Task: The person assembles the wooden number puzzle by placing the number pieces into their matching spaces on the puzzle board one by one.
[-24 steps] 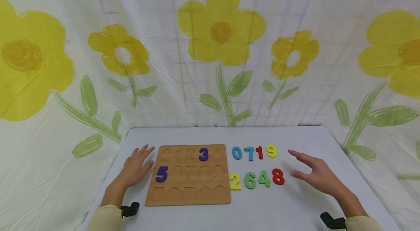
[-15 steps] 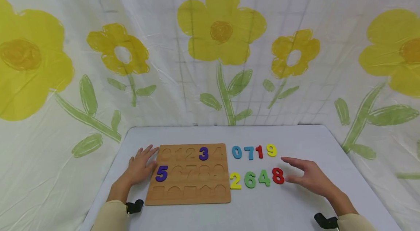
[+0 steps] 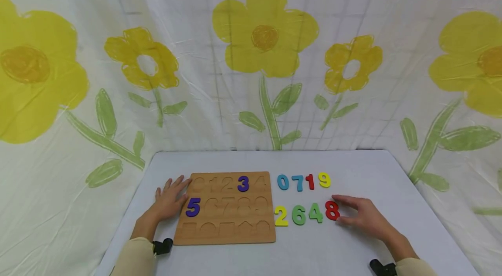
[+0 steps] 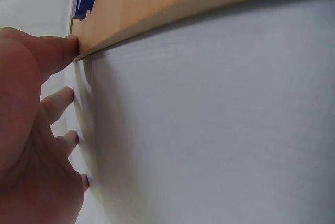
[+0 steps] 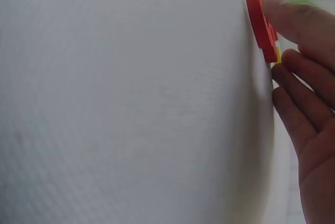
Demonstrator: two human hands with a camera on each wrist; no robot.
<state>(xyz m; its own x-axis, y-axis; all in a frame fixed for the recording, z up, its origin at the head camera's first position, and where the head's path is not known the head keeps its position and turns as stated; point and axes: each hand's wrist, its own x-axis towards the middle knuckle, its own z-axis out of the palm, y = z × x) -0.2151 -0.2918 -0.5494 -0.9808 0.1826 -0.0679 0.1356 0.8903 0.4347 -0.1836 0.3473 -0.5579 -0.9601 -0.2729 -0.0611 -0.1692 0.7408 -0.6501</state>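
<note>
In the head view, a wooden number puzzle board (image 3: 224, 237) lies on the table with a purple number 5 (image 3: 193, 207) and a purple number 3 (image 3: 243, 183) on it. My left hand (image 3: 168, 201) rests at the board's left edge, fingers spread; the left wrist view has the thumb (image 4: 62, 51) against the board's side. To the right of the board, my right hand (image 3: 366, 217) reaches the red number 8 (image 3: 332, 210), index finger by its top and thumb by its lower right. The right wrist view puts the thumb close to this 8 (image 5: 260, 22), which still lies flat.
Left of the 8 lie a green 4 (image 3: 315, 213), a green 6 (image 3: 299, 215) and a yellow 2 (image 3: 281, 217). Behind them are a blue 0 (image 3: 283, 182), blue 7 (image 3: 298, 183), red 1 (image 3: 310, 181) and yellow 9 (image 3: 324, 180). A flowered curtain (image 3: 196, 128) hangs behind the table.
My right hand has moved left and slightly down to the red number 8, its thumb and index finger coming alongside. My left hand has moved right to touch the board's edge.
</note>
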